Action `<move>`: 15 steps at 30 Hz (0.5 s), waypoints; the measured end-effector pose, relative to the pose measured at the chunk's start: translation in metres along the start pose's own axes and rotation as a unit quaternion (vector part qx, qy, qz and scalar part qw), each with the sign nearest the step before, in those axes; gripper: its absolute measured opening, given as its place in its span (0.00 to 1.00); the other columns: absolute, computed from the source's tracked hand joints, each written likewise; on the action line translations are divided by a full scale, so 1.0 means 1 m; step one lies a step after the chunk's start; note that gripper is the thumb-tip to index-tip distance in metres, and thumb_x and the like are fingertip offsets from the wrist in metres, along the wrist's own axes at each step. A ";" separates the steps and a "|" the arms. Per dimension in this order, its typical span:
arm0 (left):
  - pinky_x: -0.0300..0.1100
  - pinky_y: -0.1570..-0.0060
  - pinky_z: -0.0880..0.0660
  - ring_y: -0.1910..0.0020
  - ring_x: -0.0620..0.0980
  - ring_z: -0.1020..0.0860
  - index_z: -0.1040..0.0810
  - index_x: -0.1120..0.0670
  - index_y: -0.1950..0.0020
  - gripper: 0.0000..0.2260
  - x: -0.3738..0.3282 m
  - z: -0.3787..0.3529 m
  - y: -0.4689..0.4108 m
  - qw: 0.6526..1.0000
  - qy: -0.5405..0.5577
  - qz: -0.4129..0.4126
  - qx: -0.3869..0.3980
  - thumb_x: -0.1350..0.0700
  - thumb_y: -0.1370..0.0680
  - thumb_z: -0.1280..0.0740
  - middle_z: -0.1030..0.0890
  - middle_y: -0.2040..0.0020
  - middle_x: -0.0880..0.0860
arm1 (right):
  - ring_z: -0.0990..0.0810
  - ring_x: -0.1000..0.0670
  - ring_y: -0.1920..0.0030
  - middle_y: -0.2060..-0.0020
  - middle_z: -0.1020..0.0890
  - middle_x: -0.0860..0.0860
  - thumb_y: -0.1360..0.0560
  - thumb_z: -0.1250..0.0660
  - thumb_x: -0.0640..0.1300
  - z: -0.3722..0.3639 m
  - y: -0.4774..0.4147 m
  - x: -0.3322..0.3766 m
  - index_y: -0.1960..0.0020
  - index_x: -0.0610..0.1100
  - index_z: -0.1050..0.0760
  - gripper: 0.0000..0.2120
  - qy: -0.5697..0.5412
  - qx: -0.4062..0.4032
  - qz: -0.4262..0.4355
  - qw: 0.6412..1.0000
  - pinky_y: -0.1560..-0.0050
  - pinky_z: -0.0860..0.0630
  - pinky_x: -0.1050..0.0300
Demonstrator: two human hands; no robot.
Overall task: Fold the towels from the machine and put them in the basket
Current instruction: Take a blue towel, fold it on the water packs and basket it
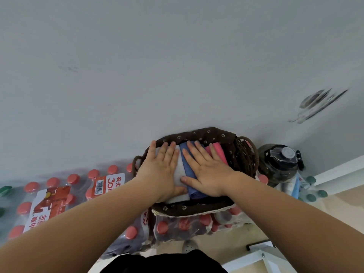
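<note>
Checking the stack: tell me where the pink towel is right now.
In the head view, the pink towel lies in the basket, right of centre, next to the blue towel and partly under the right hand.

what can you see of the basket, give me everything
The basket is dark brown woven wicker, oval, with a looped handle at each end. A brown liner with small white flowers and a lace edge folds over its rim. It sits upright on packs of red-capped bottles, close by the grey wall. Inside lie a folded white towel, blue towel and pink towel; the left hand presses flat on the white, the right hand on the other two.
</note>
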State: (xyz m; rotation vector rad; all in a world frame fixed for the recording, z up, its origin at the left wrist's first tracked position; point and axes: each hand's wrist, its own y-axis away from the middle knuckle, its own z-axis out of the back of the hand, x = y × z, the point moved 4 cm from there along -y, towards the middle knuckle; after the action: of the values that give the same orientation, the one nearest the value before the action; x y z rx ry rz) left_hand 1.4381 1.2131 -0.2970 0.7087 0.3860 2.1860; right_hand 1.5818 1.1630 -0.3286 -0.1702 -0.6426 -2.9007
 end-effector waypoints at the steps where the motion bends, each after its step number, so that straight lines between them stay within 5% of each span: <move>1: 0.65 0.27 0.66 0.21 0.59 0.66 0.70 0.59 0.22 0.50 0.000 0.002 0.002 1.000 -0.006 0.001 -0.009 0.22 0.28 0.61 0.67 0.20 0.59 | 0.76 0.49 0.25 0.24 0.74 0.50 0.28 0.67 0.74 0.003 0.002 0.000 0.22 0.49 0.72 0.44 0.005 -0.005 0.001 1.000 0.25 0.69 0.38; 15: 0.66 0.25 0.59 0.19 0.58 0.61 0.62 0.53 0.19 0.45 0.076 0.015 0.077 0.979 0.088 0.073 -0.169 0.25 0.26 0.59 0.60 0.18 0.54 | 0.68 0.49 0.21 0.20 0.64 0.51 0.27 0.68 0.74 0.063 0.035 0.050 0.19 0.51 0.63 0.43 -0.017 -0.141 -0.066 0.988 0.23 0.64 0.36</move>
State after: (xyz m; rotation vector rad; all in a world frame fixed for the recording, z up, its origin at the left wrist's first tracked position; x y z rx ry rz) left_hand 1.3606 1.2224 -0.2199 0.3670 0.0471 2.3817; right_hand 1.5438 1.1517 -0.2496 -0.2194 -0.2514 -3.1126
